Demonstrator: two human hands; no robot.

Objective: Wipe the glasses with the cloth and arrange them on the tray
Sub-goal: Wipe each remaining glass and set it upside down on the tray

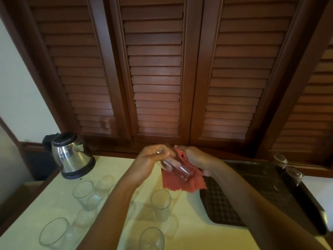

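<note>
Held above the table's (54, 204) far edge: one clear glass (177, 167), lying tilted, its long axis running from upper left to lower right, gripped around its upper end by the left hand (153, 158); which end is the mouth cannot be told. The right hand (193, 156) clutches a red cloth (182, 183) bunched against and hanging under the glass. Also present: upright glasses (161, 200) on the table, two inverted glasses (280, 160) on the dark tray (234, 204), steel kettle (72, 156) at left.
</note>
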